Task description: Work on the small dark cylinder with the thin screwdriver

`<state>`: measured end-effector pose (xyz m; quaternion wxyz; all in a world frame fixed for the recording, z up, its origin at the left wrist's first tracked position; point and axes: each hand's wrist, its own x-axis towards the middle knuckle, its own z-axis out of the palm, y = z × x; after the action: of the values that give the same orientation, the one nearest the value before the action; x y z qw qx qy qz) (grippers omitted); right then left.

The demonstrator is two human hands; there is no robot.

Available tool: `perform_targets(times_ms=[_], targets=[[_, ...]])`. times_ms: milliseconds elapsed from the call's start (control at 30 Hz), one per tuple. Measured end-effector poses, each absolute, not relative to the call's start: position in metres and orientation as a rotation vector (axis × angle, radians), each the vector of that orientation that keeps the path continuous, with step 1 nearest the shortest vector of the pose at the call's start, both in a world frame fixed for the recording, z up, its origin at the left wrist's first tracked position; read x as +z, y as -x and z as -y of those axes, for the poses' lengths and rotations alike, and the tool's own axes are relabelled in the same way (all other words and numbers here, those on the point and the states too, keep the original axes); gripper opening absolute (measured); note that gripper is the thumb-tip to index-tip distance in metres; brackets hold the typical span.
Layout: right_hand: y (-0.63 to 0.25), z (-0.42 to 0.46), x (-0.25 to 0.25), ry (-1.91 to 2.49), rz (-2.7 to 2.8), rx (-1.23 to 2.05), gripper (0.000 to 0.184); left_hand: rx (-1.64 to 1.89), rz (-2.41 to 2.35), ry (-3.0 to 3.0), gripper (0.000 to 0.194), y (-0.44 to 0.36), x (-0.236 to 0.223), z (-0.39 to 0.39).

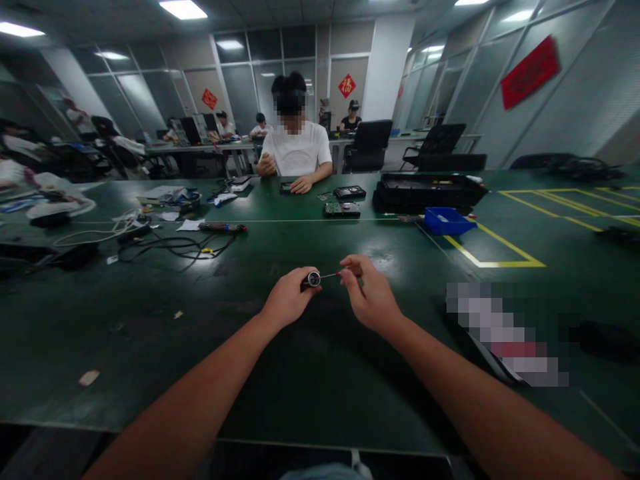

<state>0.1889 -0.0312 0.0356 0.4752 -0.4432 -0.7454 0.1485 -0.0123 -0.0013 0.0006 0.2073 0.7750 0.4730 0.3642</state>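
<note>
Forearms (200, 390), two, over one green table (290, 393). Left hand (290, 295): one, gripping one dark cylinder (313, 279), round end toward camera. Right hand (371, 295): one, pinching one thin red-ended rod (330, 275), between both hands.

We look into a dim room lit from above by white ceiling panels (183, 9), washed out to plain white. They leave a hazy glare on the dark green counter (150, 333), with soft shadow nearer us. The left hand (290, 297) and right hand (373, 293) look fairly sharp; wide-angle stretch and blur smear the edges. Pixel blocks mask a pale object (505, 333) at right.
</note>
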Motion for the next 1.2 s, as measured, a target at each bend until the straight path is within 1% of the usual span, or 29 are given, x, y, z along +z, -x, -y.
perform_targets(times_ms=[100,200,267,333,500,633,733,833,1033,1200], targets=[[-0.191,0.03,0.034,1.027,1.867,0.377,0.021,1.016,-1.355,-2.142,0.025,0.013,0.001,0.0],[-0.192,0.03,0.036,1.119,1.865,0.359,0.018,1.009,-1.362,-2.146,0.027,0.013,0.001,0.001],[-0.19,0.03,0.038,1.207,1.841,0.322,0.025,0.994,-1.351,-2.156,0.028,0.012,0.002,0.002],[-0.189,0.031,0.039,1.242,1.83,0.296,0.027,0.975,-1.342,-2.169,0.028,0.012,0.002,0.002],[-0.188,0.034,0.042,1.199,1.876,0.311,0.025,0.971,-1.361,-2.168,0.028,0.012,0.002,0.002],[-0.188,0.035,0.038,1.183,1.794,0.344,0.026,0.969,-1.375,-2.166,0.028,0.011,0.001,0.002],[-0.185,0.033,0.032,1.096,1.651,0.451,0.024,0.972,-1.387,-2.157,0.028,0.011,0.001,0.002],[-0.183,0.026,0.026,1.025,1.493,0.651,0.022,0.989,-1.373,-2.151,0.029,0.011,0.003,0.002],[-0.188,0.003,0.012,1.018,1.13,0.991,0.032,0.95,-1.345,-2.247,0.03,0.013,0.009,0.003],[-0.19,0.005,0.012,1.069,1.167,0.797,0.028,0.881,-1.407,-2.204,0.029,0.013,0.003,0.001]])
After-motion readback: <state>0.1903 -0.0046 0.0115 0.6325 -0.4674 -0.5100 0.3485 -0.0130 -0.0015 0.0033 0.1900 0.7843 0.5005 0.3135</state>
